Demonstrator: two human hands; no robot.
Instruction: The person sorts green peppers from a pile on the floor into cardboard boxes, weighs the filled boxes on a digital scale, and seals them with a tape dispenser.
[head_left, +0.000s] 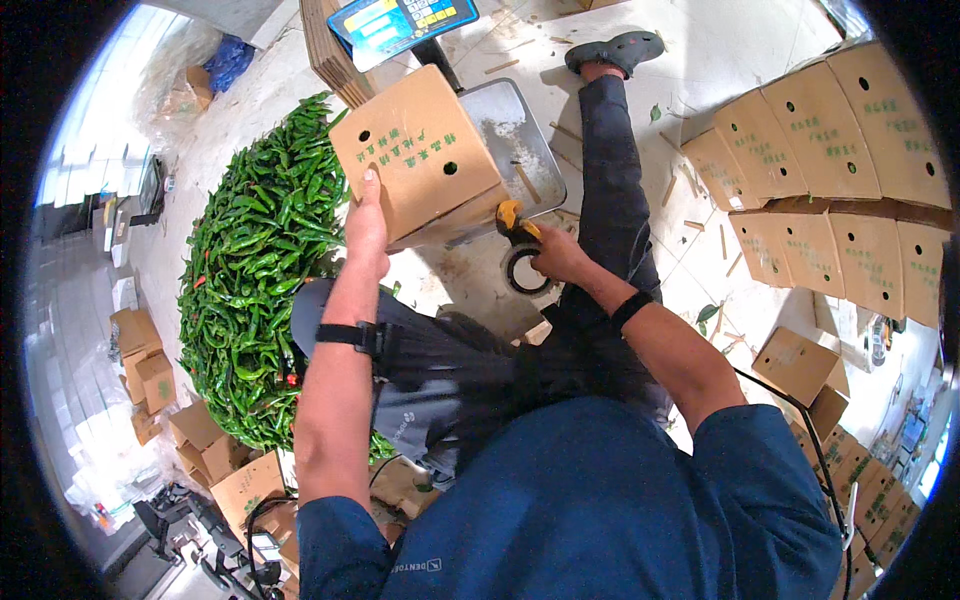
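My left hand grips the near left corner of a cardboard box, thumb lying on its printed face. This face carries green writing and two round holes. Beneath or behind the box shows the metal platform of a scale; whether the box's weight rests on it I cannot tell. In my right hand is a yellow and black tape dispenser with a roll of tape. Its yellow head is close to the box's lower right corner; contact is unclear.
A large heap of green chili peppers lies to the left. The scale's blue display panel stands beyond the box. Stacked printed cartons line the right side. Opened cartons lie lower left. Tape strips and leaves litter the tiled floor.
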